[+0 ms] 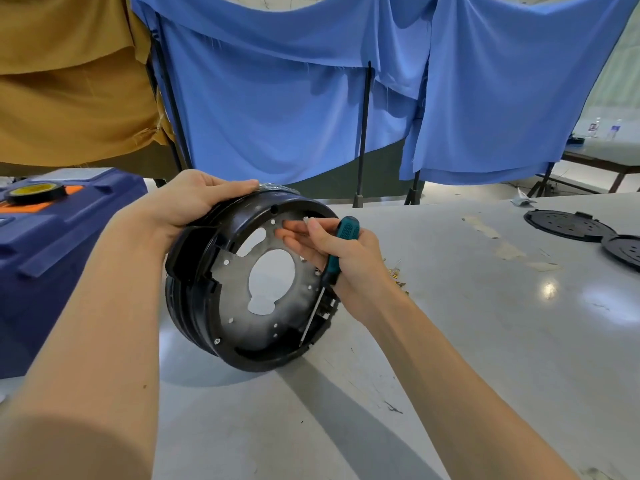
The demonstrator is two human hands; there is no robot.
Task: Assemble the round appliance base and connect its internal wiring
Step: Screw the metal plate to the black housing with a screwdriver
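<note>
The right hand (332, 251) is closed around a screwdriver (347, 231) with a green handle. The handle sits in the palm and the thin metal tip points down into the base. The thumb and first fingers (294, 225) of this hand reach out to the flat inside of the base and pinch something tiny and pale. It is too small to tell what it is.

The left hand (204, 199) grips the top rim of the base (194, 306), with the thumb lying along the top.

The base is round and black. It stands tilted on its edge on the gray surface (450, 341), near the far left corner, with its open side facing the person. Inside it is a gray metal plate (239, 268) with one big hole in the middle and many little holes.

Some small yellow bits (398, 275) lie on the surface just behind the right hand. Two round black covers (568, 225) lie flat by the right edge. A big blue box (69, 237) is at the left edge, with a roll of tape (36, 192) on top. Blue cloth (277, 98) and brown cloth (69, 81) hang behind the surface.
</note>
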